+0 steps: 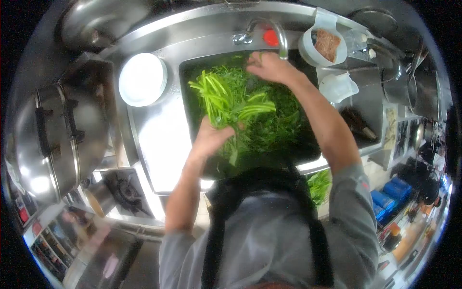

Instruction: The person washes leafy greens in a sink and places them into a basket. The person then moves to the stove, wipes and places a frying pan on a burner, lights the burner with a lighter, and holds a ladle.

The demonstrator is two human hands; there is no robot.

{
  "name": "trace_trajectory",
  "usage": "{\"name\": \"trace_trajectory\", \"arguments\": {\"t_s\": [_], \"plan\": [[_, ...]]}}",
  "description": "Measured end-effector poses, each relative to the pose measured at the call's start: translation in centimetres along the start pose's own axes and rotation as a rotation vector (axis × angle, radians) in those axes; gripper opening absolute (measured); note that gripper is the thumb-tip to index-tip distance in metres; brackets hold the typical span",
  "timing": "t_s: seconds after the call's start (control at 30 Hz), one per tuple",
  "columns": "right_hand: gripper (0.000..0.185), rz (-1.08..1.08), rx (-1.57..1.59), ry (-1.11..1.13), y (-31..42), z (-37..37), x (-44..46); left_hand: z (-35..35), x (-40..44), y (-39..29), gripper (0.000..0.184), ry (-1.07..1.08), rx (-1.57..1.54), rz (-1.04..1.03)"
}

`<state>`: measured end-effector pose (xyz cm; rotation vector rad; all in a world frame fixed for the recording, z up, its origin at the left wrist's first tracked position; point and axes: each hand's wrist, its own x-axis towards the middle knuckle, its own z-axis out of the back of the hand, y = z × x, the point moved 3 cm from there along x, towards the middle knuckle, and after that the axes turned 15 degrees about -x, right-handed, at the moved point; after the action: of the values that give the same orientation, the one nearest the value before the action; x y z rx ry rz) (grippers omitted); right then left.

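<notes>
Presently, left hand [211, 137]: closed around a bunch of green stalks [216, 96], held over the near-left part of the sink [308, 153].
Green stalks: thick ends fan out toward the sink's far side, one clump splaying right. Gripped at one narrow point, they could slide apart if the fingers loosen, the likelier if the stems are wet.
Right hand [272, 67]: at the sink's far edge, fingers bent; I cannot tell whether they pinch a leaf or nothing.
Loose greens [284, 115]: spread through the sink, beneath and beside the bunch. Held so close above, the bunch could tangle with them, and stray sprigs could get mixed in.
Faucet [282, 41]: arches above the sink's far edge, just beside the right hand; a quick upward move could knock knuckles on it.
White jug [339, 89]: on the counter [161, 139], right of the sink, near the right forearm [322, 115]; an outward elbow swing could nudge it.
White container [306, 48]: beyond the sink's far-right corner, holding a brown block [327, 44].
White dishes [143, 79]: stacked left of the sink; drips from the bunch could reach them if it swings that way.
</notes>
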<state>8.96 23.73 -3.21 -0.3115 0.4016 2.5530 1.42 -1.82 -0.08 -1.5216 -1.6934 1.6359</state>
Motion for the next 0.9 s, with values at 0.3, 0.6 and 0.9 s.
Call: {"name": "trace_trajectory", "arguments": {"t_s": [0.3,0.6,0.9], "plan": [[0.036,0.179,-0.228,0.248,0.7,1.4,-2.6,2.0,1.7,2.1,0.025,-0.212,-0.256,0.093],[0.027,0.143,-0.275,0.422,1.8,2.5,-5.5,-1.2,2.4,1.2,0.022,-0.188,-0.423,-0.041],[0.038,0.228,0.100,-0.150,0.6,2.9,-5.5,-1.8,8.4,1.5,0.027,-0.394,-0.524,0.052]]}}
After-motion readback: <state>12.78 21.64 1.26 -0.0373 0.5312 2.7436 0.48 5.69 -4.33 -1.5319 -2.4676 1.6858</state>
